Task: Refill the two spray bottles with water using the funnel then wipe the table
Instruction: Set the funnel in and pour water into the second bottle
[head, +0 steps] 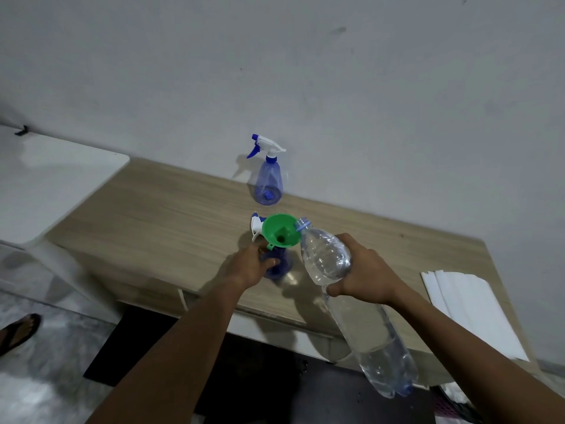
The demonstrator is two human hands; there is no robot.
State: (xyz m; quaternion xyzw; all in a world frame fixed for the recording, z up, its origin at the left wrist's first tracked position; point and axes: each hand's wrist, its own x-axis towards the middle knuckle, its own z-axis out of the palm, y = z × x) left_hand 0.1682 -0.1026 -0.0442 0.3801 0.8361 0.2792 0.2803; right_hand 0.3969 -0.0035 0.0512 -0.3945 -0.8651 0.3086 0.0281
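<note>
On desk (153,209), spray bottle (279,266) gripped by left hand (249,264), water bottle (360,325) by right hand (367,276), mouth at funnel (279,231); more tilt likely needed.

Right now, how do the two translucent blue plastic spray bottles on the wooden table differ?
The far spray bottle wears its white-and-blue trigger head; the near spray bottle has none, carrying a green plastic funnel in its neck instead. The far spray bottle stands untouched by the wall; the left hand grips the near spray bottle. Both are upright, translucent blue.
</note>
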